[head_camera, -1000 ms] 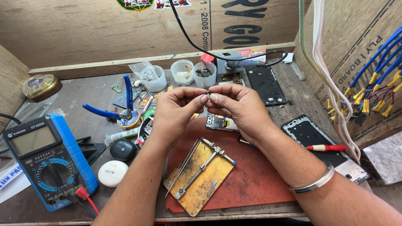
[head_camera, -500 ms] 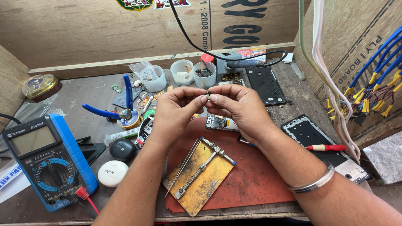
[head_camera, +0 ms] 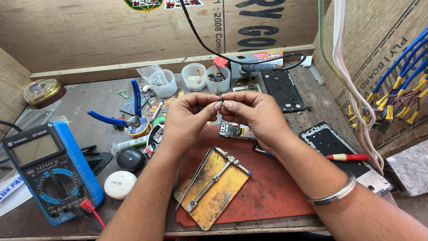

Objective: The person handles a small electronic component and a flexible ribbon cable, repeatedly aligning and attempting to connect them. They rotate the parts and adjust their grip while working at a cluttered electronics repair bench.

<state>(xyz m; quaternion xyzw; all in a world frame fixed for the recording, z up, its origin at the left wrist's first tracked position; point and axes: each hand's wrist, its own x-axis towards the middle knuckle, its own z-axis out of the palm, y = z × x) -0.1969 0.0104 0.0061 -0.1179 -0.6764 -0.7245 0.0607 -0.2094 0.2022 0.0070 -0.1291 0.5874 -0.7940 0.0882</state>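
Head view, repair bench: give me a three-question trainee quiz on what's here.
1. True or false: both hands pinch one tiny part between their fingertips, above the red mat.
2. What lies nearest the left hand on the bench?
A. blue pliers
B. multimeter
C. red-handled screwdriver
3. What does the right hand wear at the wrist?

Key:
1. True; the part is too small to identify.
2. A.
3. A metal bangle.
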